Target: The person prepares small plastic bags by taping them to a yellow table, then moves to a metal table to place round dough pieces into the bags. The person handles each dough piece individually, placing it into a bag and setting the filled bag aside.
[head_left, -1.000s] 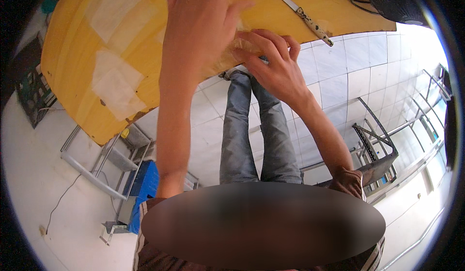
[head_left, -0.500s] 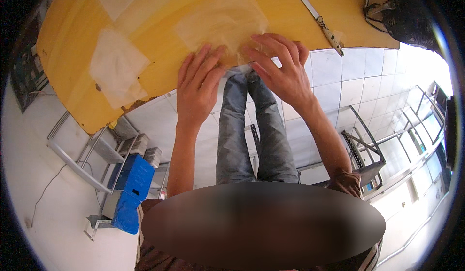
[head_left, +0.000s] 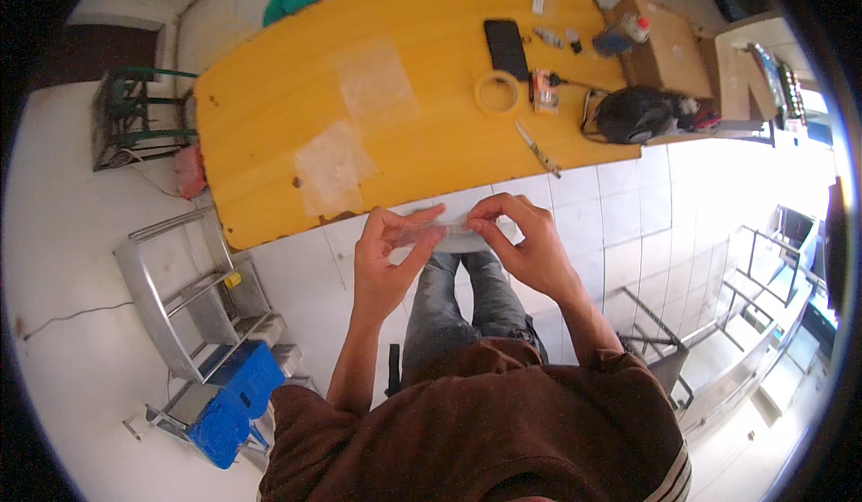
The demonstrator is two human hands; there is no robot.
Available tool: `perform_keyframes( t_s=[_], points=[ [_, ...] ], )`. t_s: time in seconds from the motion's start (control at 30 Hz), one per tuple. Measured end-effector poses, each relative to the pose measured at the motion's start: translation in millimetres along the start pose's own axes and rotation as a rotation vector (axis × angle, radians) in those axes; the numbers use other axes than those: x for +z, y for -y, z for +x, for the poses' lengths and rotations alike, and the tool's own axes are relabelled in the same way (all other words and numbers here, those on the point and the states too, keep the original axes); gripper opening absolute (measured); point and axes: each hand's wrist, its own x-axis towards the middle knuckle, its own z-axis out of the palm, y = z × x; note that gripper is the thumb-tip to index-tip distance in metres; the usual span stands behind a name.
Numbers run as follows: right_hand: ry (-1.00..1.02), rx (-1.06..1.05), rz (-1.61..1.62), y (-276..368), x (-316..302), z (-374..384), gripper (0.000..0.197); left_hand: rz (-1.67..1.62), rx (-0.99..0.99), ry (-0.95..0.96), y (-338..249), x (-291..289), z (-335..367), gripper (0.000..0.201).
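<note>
A clear plastic sheet [head_left: 460, 240] is stretched between my two hands, in front of the table's near edge and above my legs. My right hand [head_left: 532, 246] pinches its right end between thumb and fingers. At the other end, my left hand [head_left: 384, 255] holds the plastic, with thumb and index finger spread along it and the other fingers partly behind it. Two more clear plastic sheets lie flat on the yellow table [head_left: 260, 125]: a far one [head_left: 377, 84] and a nearer one [head_left: 332, 165]. Whether the held piece is folded I cannot tell.
Right of the sheets lie an open folding knife [head_left: 539, 150], a tape roll [head_left: 496, 93], a black phone-like slab [head_left: 505, 48] and a small orange-white packet [head_left: 544, 92]. A black fan-like object [head_left: 633, 114] and cardboard box [head_left: 663, 48] stand at right. Metal frames [head_left: 180, 277] flank me.
Both hands have left the tabletop and come back toward me, lifting a plastic sheet that lay under them. The view has shifted and shows more of the table.
</note>
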Motion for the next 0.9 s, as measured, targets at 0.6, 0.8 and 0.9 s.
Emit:
perform_keyframes(
  t_s=[0.6,0.8,0.9],
  points=[
    [-0.096,-0.343,-0.016,152,-13,-20,0.016,-0.161,0.045,-0.072,-132,5,-39,0.056],
    [-0.111,-0.511,-0.116,150,-11,-18,0.016,-0.15,0.038,-0.055,-140,0,-43,0.051],
    [-0.111,-0.554,-0.217,150,-10,-20,0.016,-0.143,0.034,-0.053,-143,-5,-43,0.048]
  ],
)
